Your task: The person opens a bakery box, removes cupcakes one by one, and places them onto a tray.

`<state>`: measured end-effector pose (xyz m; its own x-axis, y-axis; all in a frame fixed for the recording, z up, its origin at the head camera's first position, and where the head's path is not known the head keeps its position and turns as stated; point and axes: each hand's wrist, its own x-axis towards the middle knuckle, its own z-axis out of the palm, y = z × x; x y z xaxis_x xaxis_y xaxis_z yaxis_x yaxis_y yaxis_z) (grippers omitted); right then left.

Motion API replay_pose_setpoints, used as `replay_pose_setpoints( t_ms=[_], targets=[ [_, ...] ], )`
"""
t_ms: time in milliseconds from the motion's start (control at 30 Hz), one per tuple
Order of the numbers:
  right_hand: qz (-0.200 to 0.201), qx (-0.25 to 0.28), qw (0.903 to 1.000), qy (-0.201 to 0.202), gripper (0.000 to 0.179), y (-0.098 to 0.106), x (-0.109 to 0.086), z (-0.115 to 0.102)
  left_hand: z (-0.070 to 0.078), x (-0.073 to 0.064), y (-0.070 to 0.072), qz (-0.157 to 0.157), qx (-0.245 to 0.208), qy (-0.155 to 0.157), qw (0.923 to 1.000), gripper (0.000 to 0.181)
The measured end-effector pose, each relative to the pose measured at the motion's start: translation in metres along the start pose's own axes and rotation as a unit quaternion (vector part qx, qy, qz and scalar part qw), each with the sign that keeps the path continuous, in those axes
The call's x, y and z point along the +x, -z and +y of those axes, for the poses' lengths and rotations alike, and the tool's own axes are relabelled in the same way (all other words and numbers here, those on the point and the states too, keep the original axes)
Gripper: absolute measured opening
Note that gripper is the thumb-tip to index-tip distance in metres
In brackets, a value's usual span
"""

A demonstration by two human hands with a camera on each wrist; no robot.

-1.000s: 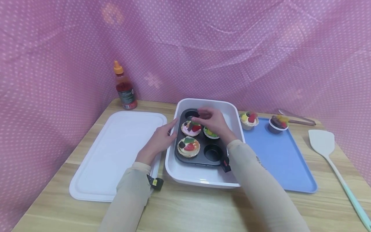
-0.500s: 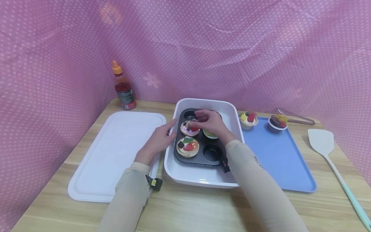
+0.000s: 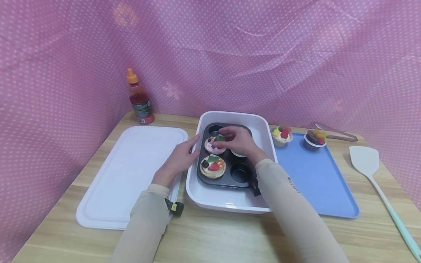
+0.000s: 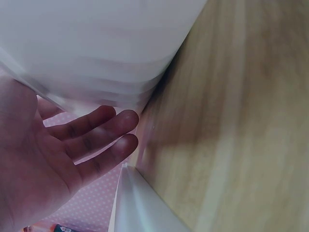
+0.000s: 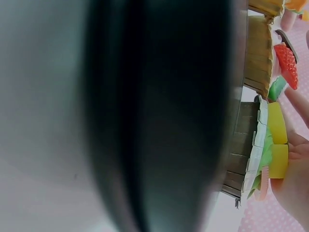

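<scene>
A dark muffin tin (image 3: 223, 180) lies in a white basin (image 3: 217, 204). My right hand (image 3: 241, 140) is over it, thumb and fingertips spread close about a tart with pink cream (image 3: 210, 148), strawberry and green leaf. Under that hand, a cupcake with green and yellow fruit (image 5: 270, 154) sits partly hidden. Nearer me, a tart with white cream and fruit (image 3: 213, 167) fills another cup. My left hand (image 3: 181, 157) is at the basin's left wall, index fingertip and thumb at the rim. In the left wrist view its other fingers (image 4: 99, 137) extend loosely beside the wall.
Left of the basin lies a white board (image 3: 131, 175), a sauce bottle (image 3: 141, 102) behind it. To the right, a blue tray (image 3: 322, 182) bears a fruit tart (image 3: 281, 137) and a chocolate cupcake (image 3: 314, 142). Tongs (image 3: 338, 137) and a spatula (image 3: 365, 160) lie at far right.
My right hand has shifted slightly left and its thumb has come down toward the near edge of the pink tart. The left hand and the pastries have stayed in place.
</scene>
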<state>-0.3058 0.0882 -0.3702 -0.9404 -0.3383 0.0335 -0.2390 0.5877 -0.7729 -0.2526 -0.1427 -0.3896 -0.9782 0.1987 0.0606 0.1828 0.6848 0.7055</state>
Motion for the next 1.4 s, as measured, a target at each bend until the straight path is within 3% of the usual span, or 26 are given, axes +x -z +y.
replay_pose_setpoints(
  t_ms=[633,1400],
  targets=[
    [-0.007,-0.078,0.9969,0.007,0.069,-0.0027,-0.0013,-0.0045,-0.0017,0.0003,0.0,-0.006,-0.009,0.011,0.9999,0.064],
    [0.017,-0.1,0.9948,0.007,0.063,-0.0073,-0.0018,-0.0043,-0.0019,0.0018,-0.0007,-0.006,-0.003,0.006,1.0,0.063]
  ],
)
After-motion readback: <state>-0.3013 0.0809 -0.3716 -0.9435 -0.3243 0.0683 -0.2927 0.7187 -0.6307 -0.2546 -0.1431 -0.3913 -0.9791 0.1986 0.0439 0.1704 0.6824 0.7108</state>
